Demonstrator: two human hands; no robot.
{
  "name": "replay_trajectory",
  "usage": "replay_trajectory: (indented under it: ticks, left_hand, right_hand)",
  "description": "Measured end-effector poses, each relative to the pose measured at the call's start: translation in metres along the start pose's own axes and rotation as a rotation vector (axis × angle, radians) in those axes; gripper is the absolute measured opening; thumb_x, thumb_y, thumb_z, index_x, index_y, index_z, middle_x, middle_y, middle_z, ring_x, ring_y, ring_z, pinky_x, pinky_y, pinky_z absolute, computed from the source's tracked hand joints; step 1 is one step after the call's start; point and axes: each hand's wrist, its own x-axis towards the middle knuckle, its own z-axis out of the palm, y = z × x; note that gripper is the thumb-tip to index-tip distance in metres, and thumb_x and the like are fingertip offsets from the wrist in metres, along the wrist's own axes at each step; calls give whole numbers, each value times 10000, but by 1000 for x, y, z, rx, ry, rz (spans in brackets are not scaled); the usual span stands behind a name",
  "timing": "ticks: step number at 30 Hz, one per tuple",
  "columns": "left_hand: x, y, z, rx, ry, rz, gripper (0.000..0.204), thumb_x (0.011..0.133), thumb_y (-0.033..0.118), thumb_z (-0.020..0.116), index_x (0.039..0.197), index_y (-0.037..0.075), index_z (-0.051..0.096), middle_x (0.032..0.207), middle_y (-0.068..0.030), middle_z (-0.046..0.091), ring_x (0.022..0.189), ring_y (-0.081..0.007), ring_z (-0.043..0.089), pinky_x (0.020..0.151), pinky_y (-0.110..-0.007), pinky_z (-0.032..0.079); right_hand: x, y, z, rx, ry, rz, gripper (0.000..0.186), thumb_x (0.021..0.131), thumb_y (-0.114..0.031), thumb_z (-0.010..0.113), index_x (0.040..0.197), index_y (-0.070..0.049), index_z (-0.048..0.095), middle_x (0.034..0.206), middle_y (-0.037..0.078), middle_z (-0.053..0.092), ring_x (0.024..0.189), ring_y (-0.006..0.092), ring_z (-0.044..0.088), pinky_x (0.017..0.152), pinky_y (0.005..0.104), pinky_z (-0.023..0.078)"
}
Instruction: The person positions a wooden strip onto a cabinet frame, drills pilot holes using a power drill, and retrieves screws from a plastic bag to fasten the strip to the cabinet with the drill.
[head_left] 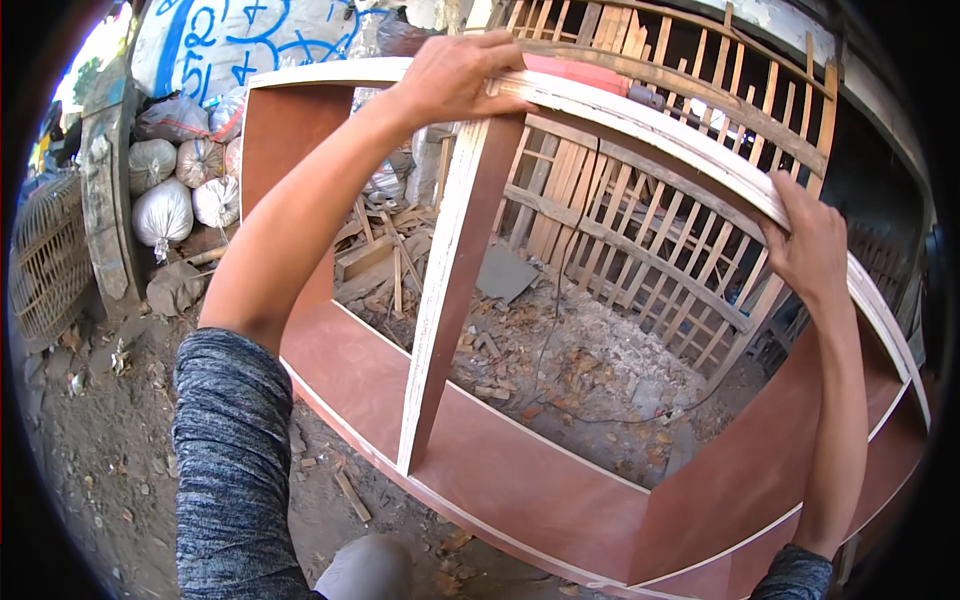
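Note:
A large open wooden cabinet frame (540,480) stands in front of me, reddish-brown on its inner faces and pale along its raw edges. An upright divider (440,300) splits it into openings. My left hand (460,75) is closed over the top board (650,115) where the divider meets it. Farther right along that same board, my right hand (808,240) grips the edge, thumb and fingers on either side. Both arms are spread wide, and the left one crosses in front of the frame's left side panel (290,140).
Behind the frame lean slatted wooden panels (640,250), with a red object (575,72) near the top. A dark cord (560,260) trails to the ground. Wood scraps (385,255) litter the dirt floor. Tied sacks (163,212) and a woven cage (50,260) are at left.

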Motion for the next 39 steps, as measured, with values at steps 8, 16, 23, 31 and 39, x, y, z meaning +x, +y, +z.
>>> replay_trajectory:
  ticks: [8, 16, 23, 31, 39]
  left_hand:
    - [18, -4, -4, -144, -65, -109, 386, 701, 335, 838, 962, 89, 697, 830, -73, 580, 738, -288, 629, 616, -381, 501]
    - [43, 11, -24, -212, -86, -611, 589, 609, 533, 868, 966, 104, 681, 893, -87, 578, 774, -223, 614, 649, -318, 507]
    - [119, 187, -8, -1416, 19, -1951, 624, 916, 515, 612, 1297, 35, 497, 1074, -62, 538, 999, -147, 528, 866, -317, 456]
    - [221, 177, 17, -1255, -158, -2260, 685, 858, 576, 677, 1096, -63, 608, 730, 9, 534, 623, -89, 454, 556, -236, 387]
    - [229, 162, 12, -1138, -537, -2562, 485, 754, 516, 792, 793, 98, 549, 664, 20, 505, 560, -75, 421, 510, -246, 355]
  right_hand:
    - [10, 15, -3, 12, -42, -3, 508, 679, 21, 679, 1178, -12, 594, 1004, 198, 656, 867, 394, 638, 730, 457, 503]
    - [43, 23, 6, 11, -235, -11, 296, 884, 14, 522, 1166, 39, 609, 1151, 213, 672, 1031, 387, 673, 882, 435, 563]
    - [63, 24, -1, -1, -221, 31, 257, 901, 32, 490, 1126, 8, 612, 1164, 188, 681, 1025, 350, 691, 850, 413, 591]
    - [74, 53, -17, 15, -391, 20, 202, 974, -83, 549, 1167, -33, 584, 1235, 168, 661, 1126, 331, 654, 915, 386, 559]
    - [70, 60, -28, 233, -517, 179, 262, 1009, -119, 446, 1236, -41, 551, 1358, 179, 579, 1242, 361, 572, 1000, 448, 495]
